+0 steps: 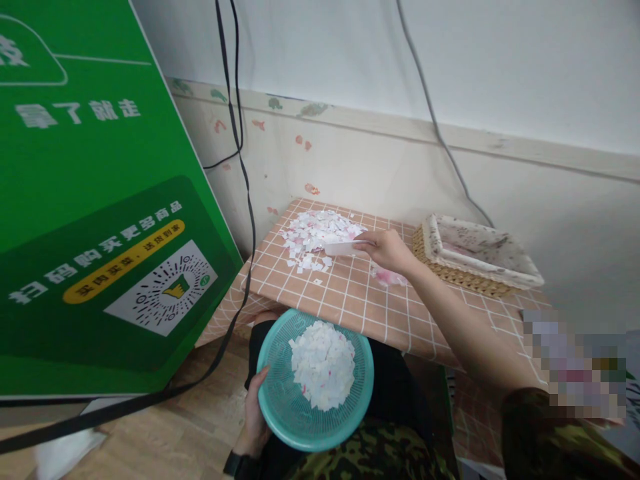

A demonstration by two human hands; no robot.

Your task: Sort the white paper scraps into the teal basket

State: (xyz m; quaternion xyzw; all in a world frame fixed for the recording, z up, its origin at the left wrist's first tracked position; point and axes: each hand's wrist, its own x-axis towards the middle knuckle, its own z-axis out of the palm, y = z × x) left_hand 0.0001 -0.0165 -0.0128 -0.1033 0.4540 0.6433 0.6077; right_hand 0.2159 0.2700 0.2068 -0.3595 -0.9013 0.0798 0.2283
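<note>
My left hand (pixel 256 408) grips the left rim of a teal plastic colander (pixel 361 400), which rests on my lap below the table edge. A heap of small white paper scraps (pixel 324 367), with a few pink specks, lies inside it. Over the table, my right hand (pixel 389 249) is closed on a flat white strip (pixel 342 248), perhaps card or plastic. The strip's far end touches the right front side of a loose pile of white and pinkish scraps (pixel 317 229). Beneath my right wrist is a crumpled pink-and-clear piece (pixel 389 275).
A wicker basket (pixel 465 275) with a floral lining stands at the table's back right. The table has a brown checked cloth (pixel 340 303). A tall green sign (pixel 90 200) fills the left side. A black strap (pixel 245 267) hangs beside the table's left edge.
</note>
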